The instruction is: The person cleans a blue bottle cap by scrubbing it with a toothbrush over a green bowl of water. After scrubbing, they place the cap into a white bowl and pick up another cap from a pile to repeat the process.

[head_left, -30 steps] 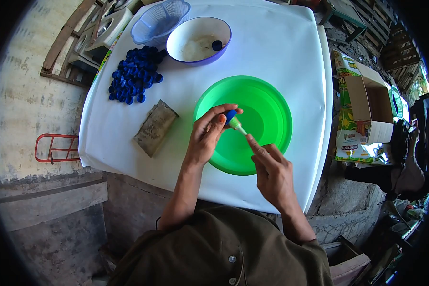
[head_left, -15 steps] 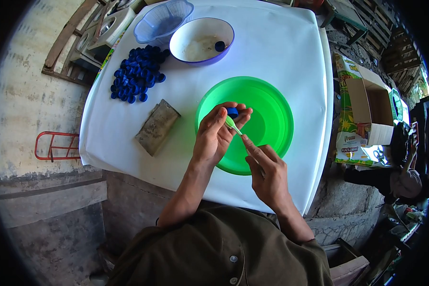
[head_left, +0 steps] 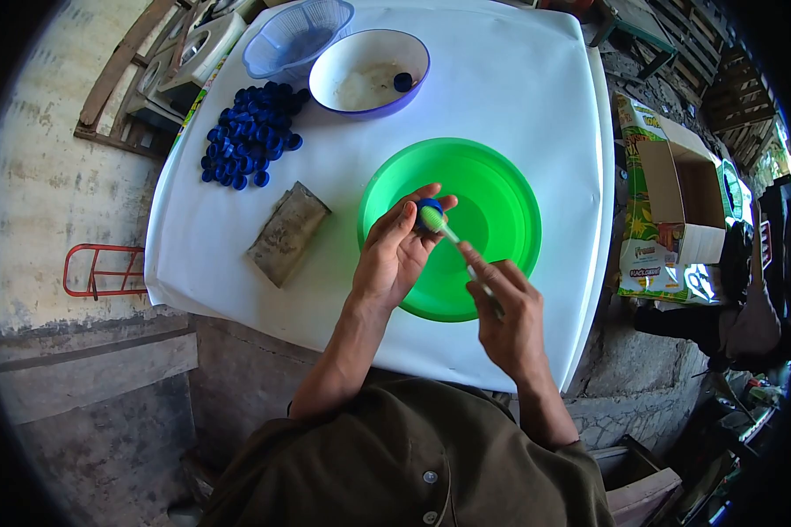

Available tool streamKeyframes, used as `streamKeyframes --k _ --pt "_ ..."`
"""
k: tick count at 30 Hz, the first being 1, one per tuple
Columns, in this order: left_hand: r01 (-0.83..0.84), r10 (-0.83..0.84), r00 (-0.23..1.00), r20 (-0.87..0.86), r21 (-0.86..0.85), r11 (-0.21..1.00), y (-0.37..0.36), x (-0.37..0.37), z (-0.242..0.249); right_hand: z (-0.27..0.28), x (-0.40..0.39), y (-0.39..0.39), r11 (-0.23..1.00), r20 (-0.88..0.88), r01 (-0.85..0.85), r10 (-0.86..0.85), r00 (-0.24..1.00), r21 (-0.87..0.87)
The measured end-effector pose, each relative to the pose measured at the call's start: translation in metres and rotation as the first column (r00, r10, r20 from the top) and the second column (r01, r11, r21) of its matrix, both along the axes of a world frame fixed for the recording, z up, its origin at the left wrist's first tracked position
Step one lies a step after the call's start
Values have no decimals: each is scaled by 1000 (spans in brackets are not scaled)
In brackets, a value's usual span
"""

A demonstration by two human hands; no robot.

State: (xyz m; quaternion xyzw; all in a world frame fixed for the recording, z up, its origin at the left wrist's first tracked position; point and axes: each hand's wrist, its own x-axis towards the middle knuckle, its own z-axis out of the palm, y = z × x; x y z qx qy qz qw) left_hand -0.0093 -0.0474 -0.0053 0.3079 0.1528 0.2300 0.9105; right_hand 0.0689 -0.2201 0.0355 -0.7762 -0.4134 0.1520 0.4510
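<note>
Over the green basin (head_left: 520, 263), my left hand (head_left: 390, 256) is closed around a blue bottle cap (head_left: 420, 221), with the thumb on its near side and fingers behind. A toothbrush with a green head (head_left: 431, 217) touches the cap. My right hand (head_left: 510, 314) grips the pale handle of that toothbrush, fingers curled and the index finger stretched along it. Left of the basin, a pile of blue bottle caps (head_left: 248, 133) lies on the white table cover. One more cap (head_left: 402, 82) is inside a white bowl with a purple outside (head_left: 353, 61).
A worn greyish block (head_left: 288, 234) lies left of my hands. Behind the pile stands a translucent blue plastic basket (head_left: 294, 39). The white-covered table (head_left: 536, 97) ends just before my body. At right are an open cardboard box (head_left: 696, 189) and another person (head_left: 751, 329).
My right hand has moved slightly right and down. The brush head now lies across the cap, its green bristle end more visible. My left hand keeps its hold.
</note>
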Motion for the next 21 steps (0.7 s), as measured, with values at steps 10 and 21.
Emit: streamKeyframes --k 10,21 --pt "-55 55 997 -52 13 998 0 -1 -4 11 4 -1 999 -82 -49 47 996 -14" --pt "-22 30 998 -58 123 992 6 -6 2 11 10 -4 999 -57 -54 54 997 -5"
